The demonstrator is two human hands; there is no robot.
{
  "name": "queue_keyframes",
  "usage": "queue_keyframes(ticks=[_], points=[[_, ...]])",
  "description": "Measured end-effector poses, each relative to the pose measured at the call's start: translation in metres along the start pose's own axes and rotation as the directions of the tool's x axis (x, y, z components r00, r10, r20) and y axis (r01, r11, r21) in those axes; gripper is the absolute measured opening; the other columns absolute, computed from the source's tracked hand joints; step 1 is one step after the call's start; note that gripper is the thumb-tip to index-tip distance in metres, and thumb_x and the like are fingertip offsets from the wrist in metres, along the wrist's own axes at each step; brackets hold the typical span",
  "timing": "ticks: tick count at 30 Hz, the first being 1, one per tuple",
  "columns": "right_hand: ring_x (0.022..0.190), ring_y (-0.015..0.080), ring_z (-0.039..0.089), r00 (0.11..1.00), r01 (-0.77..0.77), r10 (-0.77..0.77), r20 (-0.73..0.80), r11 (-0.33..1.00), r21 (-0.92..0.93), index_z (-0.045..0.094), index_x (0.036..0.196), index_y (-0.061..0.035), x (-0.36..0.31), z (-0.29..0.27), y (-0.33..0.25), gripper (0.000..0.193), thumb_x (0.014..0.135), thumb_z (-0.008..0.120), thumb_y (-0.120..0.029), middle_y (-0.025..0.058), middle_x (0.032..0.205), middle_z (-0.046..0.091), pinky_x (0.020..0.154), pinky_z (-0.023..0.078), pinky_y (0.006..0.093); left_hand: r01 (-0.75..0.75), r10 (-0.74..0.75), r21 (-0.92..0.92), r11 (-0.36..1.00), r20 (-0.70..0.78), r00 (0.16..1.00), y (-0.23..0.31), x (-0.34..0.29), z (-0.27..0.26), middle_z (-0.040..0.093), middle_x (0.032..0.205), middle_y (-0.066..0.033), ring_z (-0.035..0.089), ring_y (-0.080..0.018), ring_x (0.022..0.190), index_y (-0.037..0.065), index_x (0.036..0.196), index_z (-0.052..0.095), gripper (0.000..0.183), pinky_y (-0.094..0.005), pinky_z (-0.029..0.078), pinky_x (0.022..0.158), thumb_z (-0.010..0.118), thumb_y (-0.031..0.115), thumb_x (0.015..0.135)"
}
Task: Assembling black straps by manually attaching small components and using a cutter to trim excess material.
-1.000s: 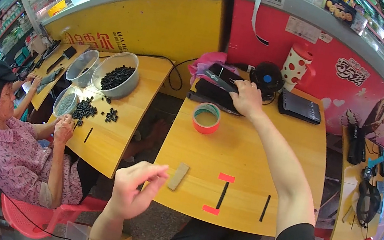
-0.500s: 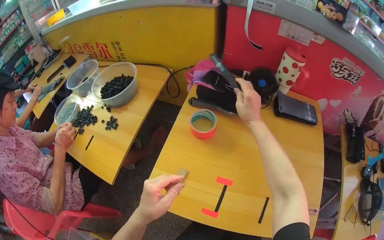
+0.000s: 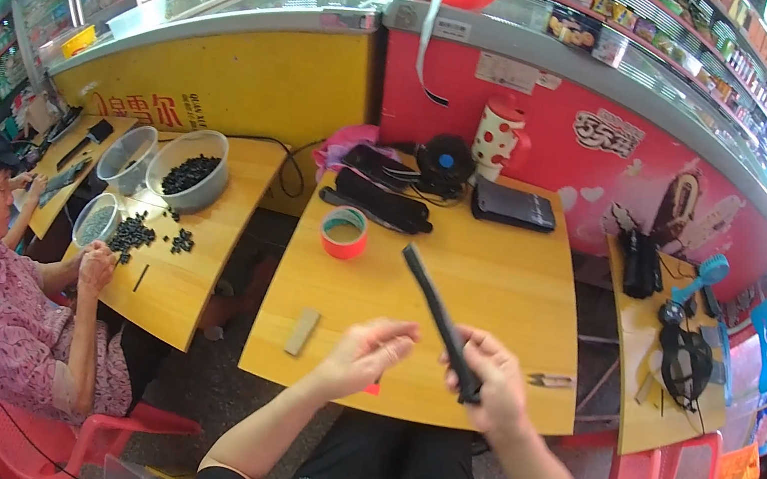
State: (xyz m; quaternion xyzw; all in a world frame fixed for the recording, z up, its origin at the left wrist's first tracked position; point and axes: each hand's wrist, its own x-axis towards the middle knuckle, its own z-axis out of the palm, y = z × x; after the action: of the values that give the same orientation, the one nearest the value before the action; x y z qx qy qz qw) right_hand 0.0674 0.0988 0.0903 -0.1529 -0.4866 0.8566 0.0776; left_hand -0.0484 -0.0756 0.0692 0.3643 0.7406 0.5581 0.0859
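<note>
In my right hand (image 3: 497, 380) is a long, flat black strap (image 3: 438, 305), gripped near its lower end and slanting up to the left above the wooden table (image 3: 533, 315). Just left of it, my left hand (image 3: 369, 354) is empty, its fingers stretched toward the strap without touching it. Beside that hand a small grey-tan block (image 3: 302, 333) lies on the tabletop. A piece of red tape (image 3: 371, 390) shows partly below my left hand; the other marks there are hidden by my hands.
Farther back are a red tape roll (image 3: 341, 250), a bundle of black straps (image 3: 379, 203), a small fan (image 3: 445, 161), a dotted cup (image 3: 497, 137) and a black pouch (image 3: 514, 206). Small snips (image 3: 551, 380) lie at right. A person (image 3: 38, 304) handles black pieces at the left table.
My right hand has brought the black strap from the back of the table to the front. My left hand has left the block and moved right. The view has shifted right.
</note>
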Motion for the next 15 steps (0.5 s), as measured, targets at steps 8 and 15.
queue_keyframes(ticks=[8, 15], points=[[0.073, 0.0174, 0.064, 0.987, 0.100, -0.085, -0.136, 0.989, 0.107, 0.052, 0.117, 0.0004, -0.086, -0.007, 0.063, 0.025, 0.097, 0.053, -0.014, 0.0099, 0.089, 0.064, 0.067, 0.053, 0.0274, 0.366, -0.275, -0.860, 0.356, 0.278, 0.920, 0.011, -0.052, 0.069, 0.067, 0.105, -0.0104, 0.065, -0.0167, 0.089, 0.003, 0.111, 0.059, 0.022, -0.0311, 0.054, 0.076, 0.051, 0.019, 0.099], [0.077, 0.0217, 0.062, 0.711, 0.627, -0.634, 0.305, 0.374, -0.684, 0.065, 0.097, 0.0012, -0.099, -0.016, 0.056, 0.027, 0.072, 0.075, 0.003, 0.0120, 0.090, 0.062, 0.066, 0.051, 0.0293, 0.426, -0.284, -0.871, 0.246, 0.355, 0.891, 0.009, -0.070, 0.060, 0.066, 0.103, -0.0161, 0.068, -0.0220, 0.088, 0.003, 0.115, 0.055, 0.022, -0.0339, 0.056, 0.075, 0.053, 0.016, 0.098]])
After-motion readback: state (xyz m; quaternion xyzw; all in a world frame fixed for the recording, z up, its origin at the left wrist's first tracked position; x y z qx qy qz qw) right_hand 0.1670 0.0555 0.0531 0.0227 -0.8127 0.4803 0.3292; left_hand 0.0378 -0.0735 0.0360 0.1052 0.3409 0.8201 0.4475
